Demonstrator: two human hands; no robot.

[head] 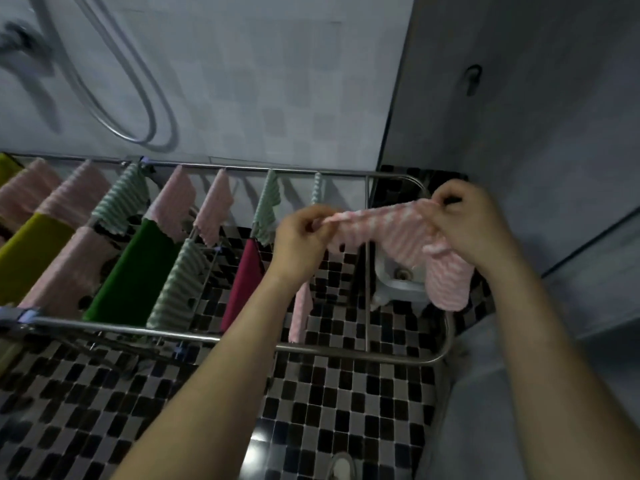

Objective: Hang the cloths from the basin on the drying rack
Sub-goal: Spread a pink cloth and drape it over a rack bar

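Rack (398, 356) mostly full, left to middle. We pinch pink cloth (391, 226) by top corners, left hand (304, 237) and right hand (467, 223), above bare right-end rails. Basin unseen; remainder unknown.

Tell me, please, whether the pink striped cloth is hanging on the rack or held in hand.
Held: left hand and right hand pinch the pink cloth by its top edge, stretched above the drying rack.
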